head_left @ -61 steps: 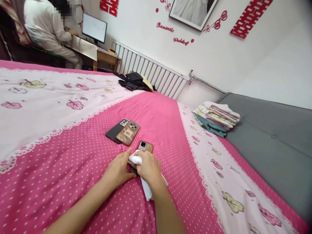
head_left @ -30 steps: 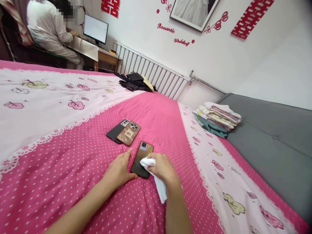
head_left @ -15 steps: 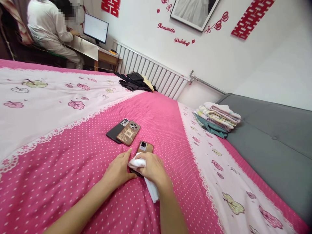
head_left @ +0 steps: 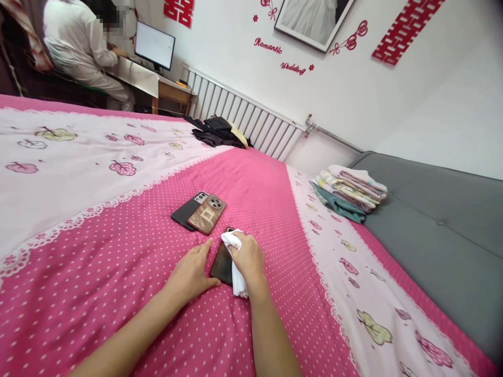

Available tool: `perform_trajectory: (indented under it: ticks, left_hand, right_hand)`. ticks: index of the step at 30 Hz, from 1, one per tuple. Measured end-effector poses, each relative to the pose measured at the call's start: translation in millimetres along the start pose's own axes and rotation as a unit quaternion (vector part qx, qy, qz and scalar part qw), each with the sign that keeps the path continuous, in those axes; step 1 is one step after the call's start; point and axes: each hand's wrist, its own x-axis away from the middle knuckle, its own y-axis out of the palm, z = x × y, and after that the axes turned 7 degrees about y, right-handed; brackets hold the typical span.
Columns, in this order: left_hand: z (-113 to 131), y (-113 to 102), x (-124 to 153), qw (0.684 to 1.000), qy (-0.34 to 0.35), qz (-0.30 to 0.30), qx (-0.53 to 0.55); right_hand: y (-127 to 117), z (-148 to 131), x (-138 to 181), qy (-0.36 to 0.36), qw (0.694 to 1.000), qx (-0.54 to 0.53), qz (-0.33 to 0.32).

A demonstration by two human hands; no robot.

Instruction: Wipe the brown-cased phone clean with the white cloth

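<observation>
A dark phone (head_left: 222,263) lies back up on the pink dotted bedspread (head_left: 157,262). My right hand (head_left: 248,255) is closed on a white cloth (head_left: 239,277), pressing it over the phone's upper right part and covering most of its camera area. The cloth's loose end hangs down along the phone's right side. My left hand (head_left: 192,272) rests at the phone's left edge, thumb by its lower corner, fingers stretched out and holding nothing. Just beyond lie a brown phone (head_left: 207,214) and a black phone (head_left: 183,213), the brown one overlapping the black.
Dark folded clothes (head_left: 216,131) lie at the bed's far side by a white radiator (head_left: 243,107). A stack of folded cloths (head_left: 349,191) leans by the grey headboard (head_left: 440,230). At back left, a person in white (head_left: 74,42) sits at a desk with a monitor (head_left: 154,45).
My right hand has slid the cloth up the phone, from its middle toward the camera end, uncovering the lower part. My left hand has stayed in place.
</observation>
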Motion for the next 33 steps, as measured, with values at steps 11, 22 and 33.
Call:
perform_trajectory:
  ticks: [11, 22, 33]
  left_hand:
    - [2, -3, 1, 1.000, -0.008, -0.009, 0.003]
    - [-1, -1, 1, 1.000, -0.005, -0.007, 0.004]
    - [0, 0, 1, 0.999, 0.001, 0.022, 0.026]
  right_hand:
    - [-20, 9, 7, 0.038, 0.997, 0.068, -0.026]
    - [-52, 12, 27, -0.043, 0.985, 0.047, -0.159]
    - [-37, -10, 38, -0.132, 0.979, 0.028, -0.154]
